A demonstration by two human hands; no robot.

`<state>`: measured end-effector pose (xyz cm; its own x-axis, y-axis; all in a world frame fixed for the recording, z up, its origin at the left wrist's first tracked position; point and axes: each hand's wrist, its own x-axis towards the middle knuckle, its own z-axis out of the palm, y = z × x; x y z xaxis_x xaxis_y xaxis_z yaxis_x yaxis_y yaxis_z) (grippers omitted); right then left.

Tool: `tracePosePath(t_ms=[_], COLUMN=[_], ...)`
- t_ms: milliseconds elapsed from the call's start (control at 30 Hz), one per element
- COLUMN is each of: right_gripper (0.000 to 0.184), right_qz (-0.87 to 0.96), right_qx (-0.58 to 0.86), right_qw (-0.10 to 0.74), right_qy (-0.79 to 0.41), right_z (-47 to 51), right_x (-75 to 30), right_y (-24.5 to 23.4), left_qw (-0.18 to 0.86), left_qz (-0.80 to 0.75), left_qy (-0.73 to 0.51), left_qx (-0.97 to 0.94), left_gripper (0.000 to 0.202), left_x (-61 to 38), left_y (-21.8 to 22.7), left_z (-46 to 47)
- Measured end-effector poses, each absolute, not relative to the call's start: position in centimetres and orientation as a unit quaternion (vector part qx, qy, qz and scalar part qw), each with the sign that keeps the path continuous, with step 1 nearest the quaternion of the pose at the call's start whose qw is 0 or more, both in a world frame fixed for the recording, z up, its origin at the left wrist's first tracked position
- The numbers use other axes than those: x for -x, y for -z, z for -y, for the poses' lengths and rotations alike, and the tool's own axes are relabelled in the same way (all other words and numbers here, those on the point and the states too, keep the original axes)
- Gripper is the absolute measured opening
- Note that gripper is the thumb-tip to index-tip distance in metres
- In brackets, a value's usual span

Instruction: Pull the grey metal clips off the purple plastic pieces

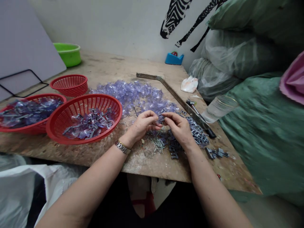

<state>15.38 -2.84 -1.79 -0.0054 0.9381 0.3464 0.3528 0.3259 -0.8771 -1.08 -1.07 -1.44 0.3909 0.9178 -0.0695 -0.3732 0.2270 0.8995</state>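
Observation:
My left hand (pixel 145 125) and my right hand (pixel 178 127) meet fingertip to fingertip above the table. The left one pinches a small clear purple plastic piece (pixel 161 119), partly hidden by the fingers. My right hand is also closed in a pinch, but whatever is in its fingertips is too small to make out. Behind the hands lies a heap of clear purple plastic pieces (pixel 140 91). Grey plastic clips (pixel 198 133) are piled under and beside my right hand, and small pale pins (pixel 159 144) lie scattered below both hands.
A red basket (pixel 53 134) of joined purple and grey parts stands left, with another filled red basket (pixel 62 98) and a smaller red basket (pixel 68 85) nearby. A bent metal strip (pixel 174 93), a glass (pixel 219 109) and a blue tape dispenser (pixel 174 59) are right. Green sacks (pixel 256 126) adjoin the table.

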Motion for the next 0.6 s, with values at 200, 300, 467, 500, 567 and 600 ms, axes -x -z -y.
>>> tracePosePath(t_ms=[200,300,467,500,567,600], right_gripper=[0.023,0.017,0.011,0.012,0.013,0.014], right_qz=[0.681,0.679,0.668,0.664,0.654,0.651], right_qx=[0.506,0.519,0.524,0.527,0.529,0.528], right_qw=[0.464,0.472,0.495,0.491,0.483,0.481], right_qy=[-0.254,-0.217,-0.183,-0.199,-0.242,-0.258], right_z=[2.48,2.36,2.37,2.41,2.52,2.58], right_x=[-15.67,-15.93,-16.01,-15.94,-15.73,-15.62], right_y=[2.36,2.28,1.79,1.74,1.69,1.69], left_qw=[0.720,0.709,0.665,0.659,0.654,0.653], left_qz=[-0.324,-0.330,-0.356,-0.362,-0.367,-0.369], left_qy=[-0.472,-0.482,-0.490,-0.488,-0.485,-0.485], left_qx=[-0.392,-0.395,-0.436,-0.444,-0.450,-0.449], left_gripper=[0.014,0.012,0.014,0.015,0.014,0.013], left_x=[1.17,1.16,1.04,0.99,0.90,0.86], left_y=[1.08,1.25,1.35,1.30,1.19,1.14], left_z=[1.00,0.94,1.04,1.09,1.21,1.24])
